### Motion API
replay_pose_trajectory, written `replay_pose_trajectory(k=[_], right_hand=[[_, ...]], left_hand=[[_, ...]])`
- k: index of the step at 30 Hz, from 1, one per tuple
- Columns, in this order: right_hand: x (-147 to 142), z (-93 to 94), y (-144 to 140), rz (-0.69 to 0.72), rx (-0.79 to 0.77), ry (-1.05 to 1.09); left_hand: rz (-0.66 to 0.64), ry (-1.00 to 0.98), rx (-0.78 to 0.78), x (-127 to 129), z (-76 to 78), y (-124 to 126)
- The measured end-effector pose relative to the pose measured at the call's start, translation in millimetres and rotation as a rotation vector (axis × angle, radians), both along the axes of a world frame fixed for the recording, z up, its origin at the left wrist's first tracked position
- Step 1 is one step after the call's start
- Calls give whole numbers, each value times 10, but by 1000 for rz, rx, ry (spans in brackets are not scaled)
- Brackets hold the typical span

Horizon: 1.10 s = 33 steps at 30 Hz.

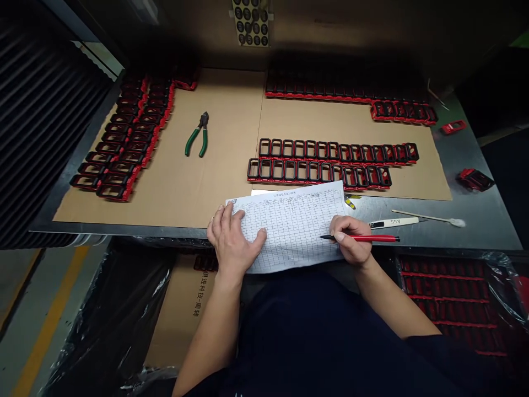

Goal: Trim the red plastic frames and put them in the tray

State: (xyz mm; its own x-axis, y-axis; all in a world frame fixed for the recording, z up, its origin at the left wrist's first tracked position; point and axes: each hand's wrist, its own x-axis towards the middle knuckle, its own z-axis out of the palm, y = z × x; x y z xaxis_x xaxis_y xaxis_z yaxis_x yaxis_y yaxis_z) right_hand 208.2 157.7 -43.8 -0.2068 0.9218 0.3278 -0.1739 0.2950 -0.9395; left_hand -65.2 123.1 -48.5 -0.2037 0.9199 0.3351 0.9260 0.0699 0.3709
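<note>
White gridded paper form [295,226], lower centre | left hand [231,240] flat on it, fingers spread | right hand [351,240] clamps red pen [363,238], tip on form.

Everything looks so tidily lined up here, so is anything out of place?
Mostly tidy. Two red-and-black parts and lie alone on the bare metal table, off the cardboard sheet and apart from the neat rows.

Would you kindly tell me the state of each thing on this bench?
White gridded paper form: flat, pinned by left hand.
Red pen: gripped in right hand, tip on the form.
Green-handled cutting pliers: lying untouched, handles apart.
Red-and-black rectangular plastic frames: in rows on cardboard.
</note>
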Motion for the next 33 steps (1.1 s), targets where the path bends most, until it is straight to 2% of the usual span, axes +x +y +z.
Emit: replay_pose_trajectory(k=[21, 33], right_hand=[[-26, 12, -15, -38, 85, -52], [-26, -18, -19, -77, 77, -83]], left_hand=[[-7, 14, 6, -13, 6, -6], [2, 4, -16, -7, 17, -3]])
